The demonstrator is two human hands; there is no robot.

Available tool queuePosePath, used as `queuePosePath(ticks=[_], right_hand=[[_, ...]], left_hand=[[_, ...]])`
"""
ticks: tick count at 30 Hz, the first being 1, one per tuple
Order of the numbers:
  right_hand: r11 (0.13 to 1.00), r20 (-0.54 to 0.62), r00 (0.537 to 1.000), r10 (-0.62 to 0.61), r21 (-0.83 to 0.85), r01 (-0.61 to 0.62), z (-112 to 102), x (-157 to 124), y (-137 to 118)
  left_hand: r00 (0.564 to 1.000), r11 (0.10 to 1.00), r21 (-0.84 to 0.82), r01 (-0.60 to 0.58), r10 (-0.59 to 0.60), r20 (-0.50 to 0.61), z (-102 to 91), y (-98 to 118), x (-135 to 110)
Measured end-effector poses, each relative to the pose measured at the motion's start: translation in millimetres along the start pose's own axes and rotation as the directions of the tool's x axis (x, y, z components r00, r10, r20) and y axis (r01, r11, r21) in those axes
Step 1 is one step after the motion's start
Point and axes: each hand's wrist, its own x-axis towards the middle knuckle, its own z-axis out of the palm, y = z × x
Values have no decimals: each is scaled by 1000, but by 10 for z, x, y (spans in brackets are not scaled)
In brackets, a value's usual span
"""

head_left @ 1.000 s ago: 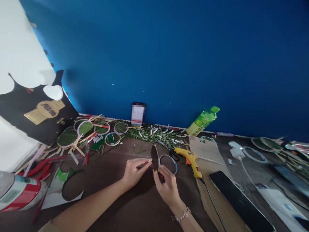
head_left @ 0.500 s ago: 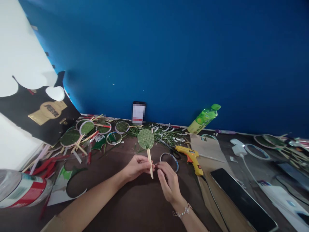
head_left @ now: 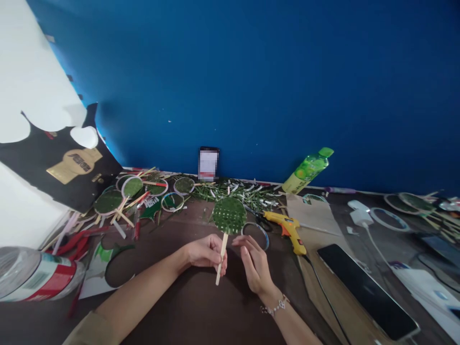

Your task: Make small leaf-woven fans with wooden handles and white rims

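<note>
In the middle of the head view, a small round fan (head_left: 229, 215) of woven green strips stands upright on a pale wooden stick handle. The thumb and fingers of my left hand (head_left: 210, 254) pinch that handle below the disc. My right hand (head_left: 256, 263), with a bracelet at the wrist, hovers just right of the fan with fingers loosely bent and apart, holding nothing. A white-and-blue ring (head_left: 266, 239) lies on the dark table (head_left: 201, 306) behind the right hand, partly hidden by it.
A yellow glue gun (head_left: 287, 230) lies right of the hands, beside a black phone (head_left: 366, 292). A green-capped bottle (head_left: 309, 170) leans on the blue wall. Several round fans (head_left: 132, 187) and cut green strips (head_left: 237, 191) line the back. A plastic jar (head_left: 39, 275) is front left.
The fan has turned and come nearer, so its disc looks larger and its handle slants. My right hand's fingers have moved slightly away from the handle.
</note>
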Motion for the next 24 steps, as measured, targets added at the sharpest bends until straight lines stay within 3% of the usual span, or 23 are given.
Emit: queuePosePath(ticks=[13,24], right_hand=[[999,9,1000,25,30,-25,23,-36,63],[1000,3,1000,16,14,-16,16,-29,79]], left_hand=[[990,996,45,83,-88,110,-22,-14,-27],[974,994,-20,104,-98,202,-72,-31,1]])
